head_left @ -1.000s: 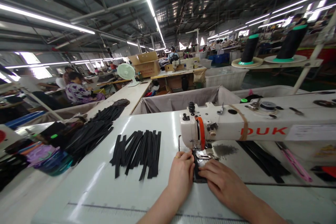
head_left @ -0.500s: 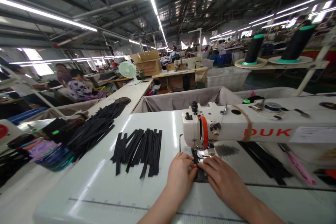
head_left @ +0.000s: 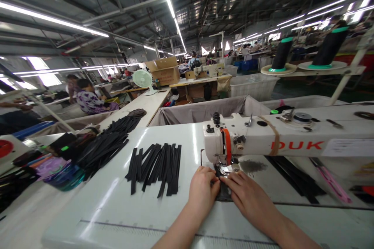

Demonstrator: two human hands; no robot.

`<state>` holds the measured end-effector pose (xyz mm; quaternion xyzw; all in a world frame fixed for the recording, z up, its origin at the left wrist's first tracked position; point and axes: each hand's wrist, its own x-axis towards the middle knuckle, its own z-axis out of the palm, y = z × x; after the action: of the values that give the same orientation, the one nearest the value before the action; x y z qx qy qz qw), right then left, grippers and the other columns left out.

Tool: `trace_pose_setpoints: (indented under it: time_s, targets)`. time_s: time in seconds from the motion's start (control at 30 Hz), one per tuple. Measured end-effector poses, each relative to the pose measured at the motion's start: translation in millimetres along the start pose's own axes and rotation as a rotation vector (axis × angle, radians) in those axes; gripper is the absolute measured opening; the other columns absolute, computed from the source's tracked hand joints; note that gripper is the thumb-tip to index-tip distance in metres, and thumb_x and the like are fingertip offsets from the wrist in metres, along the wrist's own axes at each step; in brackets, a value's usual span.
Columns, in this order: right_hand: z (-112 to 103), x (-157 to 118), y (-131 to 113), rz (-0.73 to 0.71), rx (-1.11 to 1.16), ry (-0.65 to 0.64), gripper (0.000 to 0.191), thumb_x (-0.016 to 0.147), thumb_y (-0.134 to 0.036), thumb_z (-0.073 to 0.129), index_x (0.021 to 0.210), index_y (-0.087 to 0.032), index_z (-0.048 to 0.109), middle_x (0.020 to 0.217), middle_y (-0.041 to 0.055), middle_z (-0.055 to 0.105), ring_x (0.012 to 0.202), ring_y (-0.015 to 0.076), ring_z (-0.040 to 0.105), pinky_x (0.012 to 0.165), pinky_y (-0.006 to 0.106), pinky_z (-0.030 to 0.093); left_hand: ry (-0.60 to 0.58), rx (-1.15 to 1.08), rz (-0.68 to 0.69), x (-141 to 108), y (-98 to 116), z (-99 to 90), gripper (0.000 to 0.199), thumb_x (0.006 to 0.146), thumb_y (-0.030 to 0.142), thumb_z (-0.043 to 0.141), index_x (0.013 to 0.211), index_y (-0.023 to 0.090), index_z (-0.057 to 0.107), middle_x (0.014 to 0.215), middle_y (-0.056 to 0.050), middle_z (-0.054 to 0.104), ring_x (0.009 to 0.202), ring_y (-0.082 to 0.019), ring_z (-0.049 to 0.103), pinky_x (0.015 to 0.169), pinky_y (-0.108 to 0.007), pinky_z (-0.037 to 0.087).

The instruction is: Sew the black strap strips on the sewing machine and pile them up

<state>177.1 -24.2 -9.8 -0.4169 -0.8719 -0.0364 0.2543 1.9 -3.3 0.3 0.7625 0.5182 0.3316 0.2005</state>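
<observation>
At the front of a white sewing machine (head_left: pixel 254 138), both hands meet just before the metal presser foot (head_left: pixel 226 170). My left hand (head_left: pixel 203 188) is closed, thumb and fingers pinching the left edge of a black fabric strip (head_left: pixel 223 193). Pressed together, the fingers of my right hand (head_left: pixel 245 188) hold the same strip down from the right. The strip runs under the foot; its far end and much of its middle are hidden. Left of my hands lies a loose row of cut black strips (head_left: pixel 156 167) on the pale tabletop (head_left: pixel 111 210).
More black strips (head_left: pixel 295 177) and pink-handled snips (head_left: pixel 333 183) lie under the machine arm. A larger black heap (head_left: pixel 108 144) and a blue container (head_left: pixel 64 175) are at left. Black thread cones (head_left: pixel 283 54) stand behind. A printed ruler (head_left: pixel 131 229) crosses the table front; co-workers sit farther back.
My hands stay at the presser foot with almost no change in pose. The view has shifted very slightly. At far left, a co-worker's arms have moved.
</observation>
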Motion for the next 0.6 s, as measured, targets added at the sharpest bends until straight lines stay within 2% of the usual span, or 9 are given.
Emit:
trace_pose_setpoints:
  time_s: [0.27,0.47,0.6]
  targets:
    - [0.8,-0.2,-0.3,-0.007,-0.015,0.010,0.040,0.079,-0.002,0.048,0.113,-0.019,0.059,0.097,0.0053,0.062,0.087,0.0227,0.057,0.079,0.039,0.050,-0.020,0.035,0.037,-0.4,-3.1,1.6,0.015,0.074,0.006,0.059,0.069,0.019,0.066,0.085,-0.004,0.066,0.086,-0.021,0.056,0.080,-0.034,0.046]
    - [5.5,0.0,4.7,-0.035,-0.045,0.018,0.040,0.078,-0.003,0.045,0.112,-0.018,0.060,0.097,0.0065,0.063,0.086,0.0232,0.058,0.077,0.040,0.052,-0.057,0.079,0.030,7.9,-3.1,-3.1,0.009,0.070,0.011,0.063,0.067,0.019,0.064,0.078,-0.003,0.063,0.083,-0.021,0.055,0.075,-0.031,0.045]
    - [10.5,-0.6,11.1,-0.092,-0.070,0.090,0.038,0.080,-0.006,0.044,0.111,-0.019,0.061,0.096,0.0065,0.065,0.084,0.0223,0.061,0.074,0.037,0.054,-0.060,0.111,0.034,9.5,-2.3,-3.6,0.005,0.071,0.015,0.064,0.069,0.019,0.065,0.078,-0.003,0.062,0.083,-0.021,0.055,0.074,-0.031,0.045]
